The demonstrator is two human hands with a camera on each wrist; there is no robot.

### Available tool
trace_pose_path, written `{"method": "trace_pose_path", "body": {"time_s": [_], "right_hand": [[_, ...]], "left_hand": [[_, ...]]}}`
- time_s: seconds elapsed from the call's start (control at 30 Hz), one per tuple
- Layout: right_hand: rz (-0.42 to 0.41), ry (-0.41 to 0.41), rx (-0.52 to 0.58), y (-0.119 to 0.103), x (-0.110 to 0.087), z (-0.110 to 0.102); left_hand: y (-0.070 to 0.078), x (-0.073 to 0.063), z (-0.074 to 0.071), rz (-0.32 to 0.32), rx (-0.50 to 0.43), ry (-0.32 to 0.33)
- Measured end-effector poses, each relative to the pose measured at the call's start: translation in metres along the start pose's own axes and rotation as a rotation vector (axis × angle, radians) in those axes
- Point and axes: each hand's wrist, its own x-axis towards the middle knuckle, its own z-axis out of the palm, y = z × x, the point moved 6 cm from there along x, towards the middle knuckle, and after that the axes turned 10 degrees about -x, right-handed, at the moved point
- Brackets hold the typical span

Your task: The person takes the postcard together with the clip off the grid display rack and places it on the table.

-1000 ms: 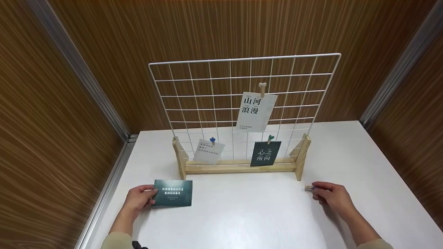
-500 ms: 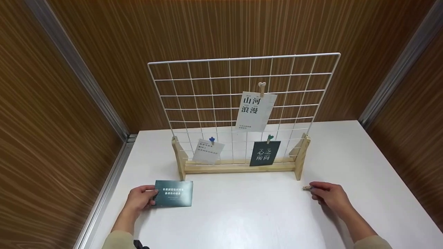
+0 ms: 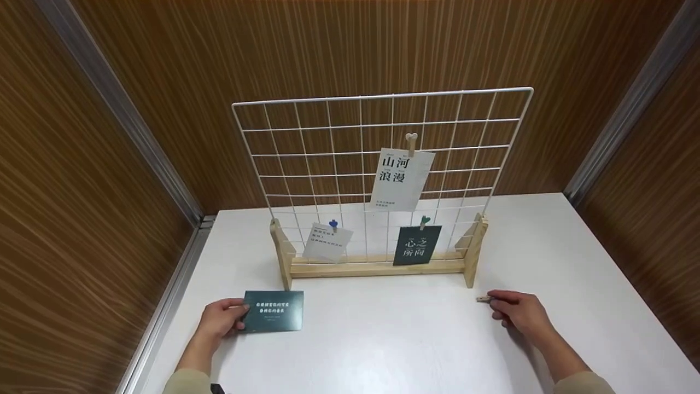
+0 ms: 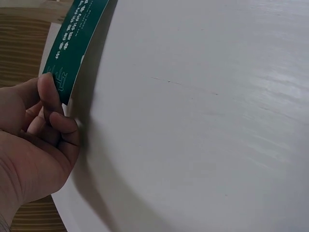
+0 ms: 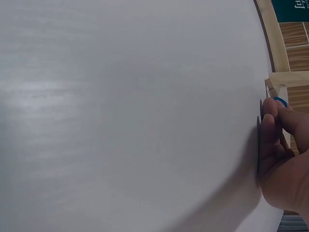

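My left hand (image 3: 221, 318) pinches the left edge of a dark green card (image 3: 273, 311) with white print, held in front of the rack's left foot. In the left wrist view, thumb and fingers grip one end of that card (image 4: 77, 43), and its shadow falls on the table. Off the rack's right foot, my right hand (image 3: 522, 314) pinches a small wooden clothespin (image 3: 482, 299), its bare end pointing left. The right wrist view shows a bit of blue on the clothespin (image 5: 281, 101) between thumb and fingers; the rest is mostly hidden by the hand.
A white wire grid stands upright in a wooden base (image 3: 377, 270). Clipped to it are a large white card (image 3: 402, 183), a small white card (image 3: 327, 243) and a dark green card (image 3: 416, 246), each under a heart-topped clothespin. Wood-grain walls enclose the white table (image 3: 377, 339).
My right hand has shifted slightly left with the clothespin. The head view has tilted a little, so the rack sits lower in it. Both hands keep their holds.
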Motion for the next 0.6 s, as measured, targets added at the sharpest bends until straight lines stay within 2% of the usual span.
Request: {"method": "trace_pose_path", "body": {"time_s": [0.6], "right_hand": [[-0.016,0.004,-0.018,-0.0020,-0.0025,0.0016]], "left_hand": [[-0.0041,0.0034,0.0005,-0.021,0.013,-0.001]]}}
